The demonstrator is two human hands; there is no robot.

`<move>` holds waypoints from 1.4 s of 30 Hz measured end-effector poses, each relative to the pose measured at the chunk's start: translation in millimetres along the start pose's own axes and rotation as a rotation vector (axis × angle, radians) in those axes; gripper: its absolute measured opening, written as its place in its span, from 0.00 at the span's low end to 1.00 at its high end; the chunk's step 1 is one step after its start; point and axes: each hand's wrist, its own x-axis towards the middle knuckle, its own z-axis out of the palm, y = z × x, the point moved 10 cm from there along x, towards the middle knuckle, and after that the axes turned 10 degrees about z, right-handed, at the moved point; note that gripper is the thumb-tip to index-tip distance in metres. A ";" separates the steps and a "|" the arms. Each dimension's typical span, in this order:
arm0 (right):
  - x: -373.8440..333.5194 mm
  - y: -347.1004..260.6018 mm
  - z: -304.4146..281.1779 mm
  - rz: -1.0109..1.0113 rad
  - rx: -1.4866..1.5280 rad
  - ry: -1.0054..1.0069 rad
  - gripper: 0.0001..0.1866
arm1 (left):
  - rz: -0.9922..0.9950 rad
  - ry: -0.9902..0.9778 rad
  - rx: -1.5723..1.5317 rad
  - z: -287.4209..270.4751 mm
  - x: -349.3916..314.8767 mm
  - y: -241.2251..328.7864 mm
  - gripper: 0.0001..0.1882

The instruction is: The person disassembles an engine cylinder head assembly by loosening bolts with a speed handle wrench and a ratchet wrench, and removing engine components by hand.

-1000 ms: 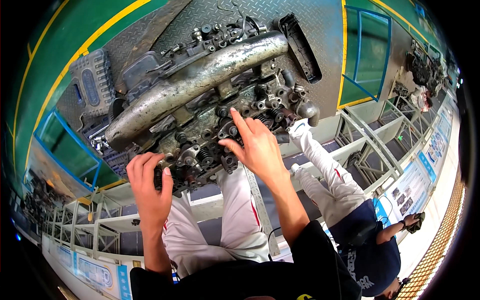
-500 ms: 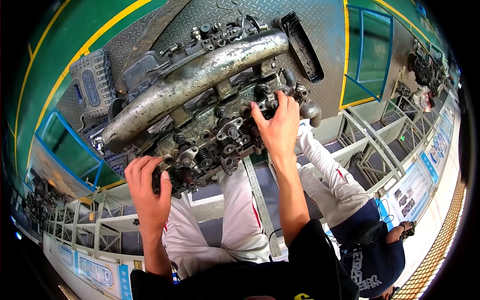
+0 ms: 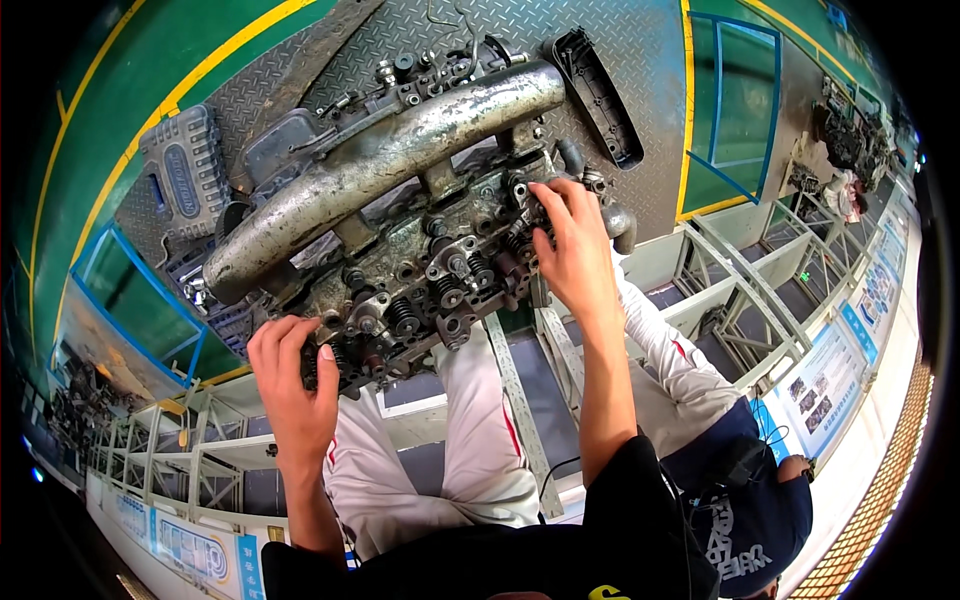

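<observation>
- Cylinder head (image 3: 470, 212): lies aslant on the tread-plate tabletop (image 3: 650, 50), in front of the person; silver pipe (image 3: 390, 155) along its far side.
- Right hand (image 3: 580, 255): at the head's right end. Thumb and forefinger parted at the fittings; whether the grip pinches one, cannot tell.
- Change: right hand has shifted rightward from the middle springs (image 3: 447, 288) within the last second, leaving them uncovered; attention apparently now at the right end.
- Left hand (image 3: 297, 375): unmoved, on the near left corner, thumb apart from fingers; pinch cannot be told.
- Outward: black trough-shaped cover (image 3: 600, 100), right; grey case (image 3: 185, 165), left.
</observation>
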 end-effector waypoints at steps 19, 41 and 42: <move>-88.0 109.4 -37.9 0.282 0.151 0.480 0.14 | 0.031 0.000 0.069 -3.8 0.1 12.8 0.12; -160.7 394.8 429.3 1.040 0.581 -0.001 0.15 | 0.353 -0.330 -0.454 190.9 -78.0 143.5 0.16; -152.1 390.9 443.6 1.015 0.559 -0.080 0.15 | 0.224 -0.343 -0.587 205.5 -87.2 132.6 0.15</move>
